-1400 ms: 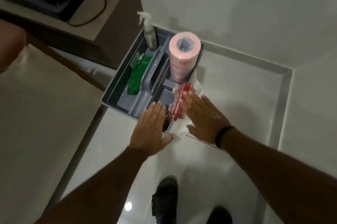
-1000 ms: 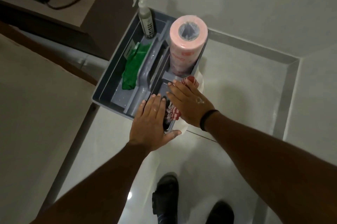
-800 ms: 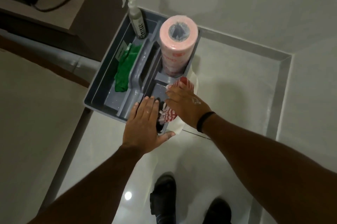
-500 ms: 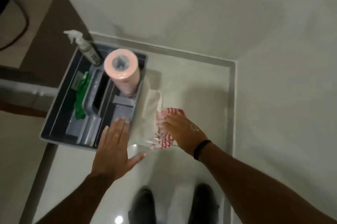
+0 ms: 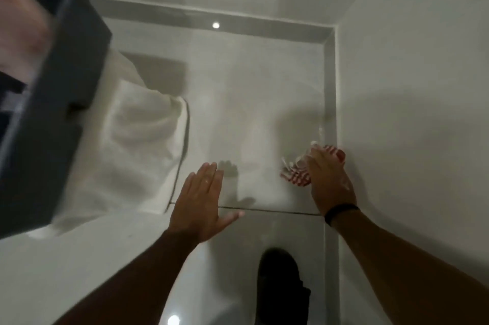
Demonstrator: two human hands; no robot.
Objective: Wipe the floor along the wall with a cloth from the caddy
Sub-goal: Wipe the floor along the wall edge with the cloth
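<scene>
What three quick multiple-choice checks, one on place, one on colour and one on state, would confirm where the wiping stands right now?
1. Where is the striped cloth?
A. Inside the caddy
B. On the floor by the right wall's grey border strip
C. Draped over the shoe

2. What colours is that cloth?
A. Red and white
B. Plain green
C. Blue and yellow

3. How is the left hand?
A. Closed on the cloth
B. Gripping the caddy
C. Open, fingers spread, holding nothing

Key: 1 B, the right hand presses it down beside the border strip. 2 A, red stripes show past the fingers. 3 C, its palm faces down over bare floor, apart from the caddy.
</scene>
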